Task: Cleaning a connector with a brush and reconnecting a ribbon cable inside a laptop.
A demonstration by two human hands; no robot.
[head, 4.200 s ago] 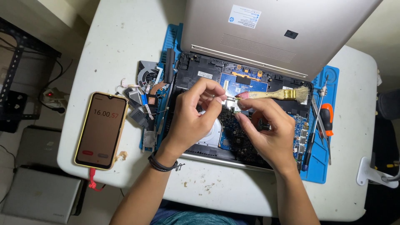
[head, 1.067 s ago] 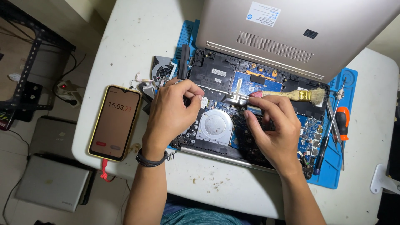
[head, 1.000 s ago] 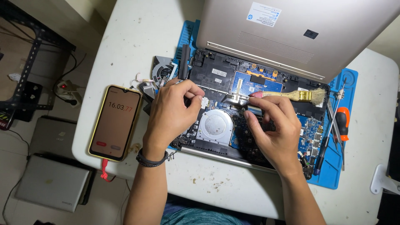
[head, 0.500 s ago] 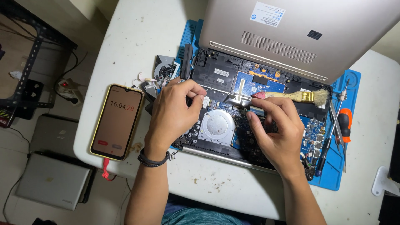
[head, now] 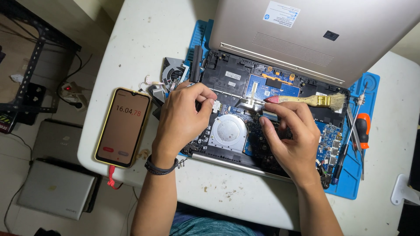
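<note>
The left hand [head: 183, 120] has slid off the middle of the opened laptop [head: 262, 126] to its left edge — fingers pinched on something small I cannot make out. The right hand [head: 291, 135] stays put, fingers nipping a flat ribbon cable [head: 267, 114] beside the round fan [head: 228, 133].

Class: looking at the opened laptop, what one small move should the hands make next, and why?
Probably lift the small metal bracket straight up. The right hand pinches near it above the round fan, while the left hand steadies the board beside it.
</note>
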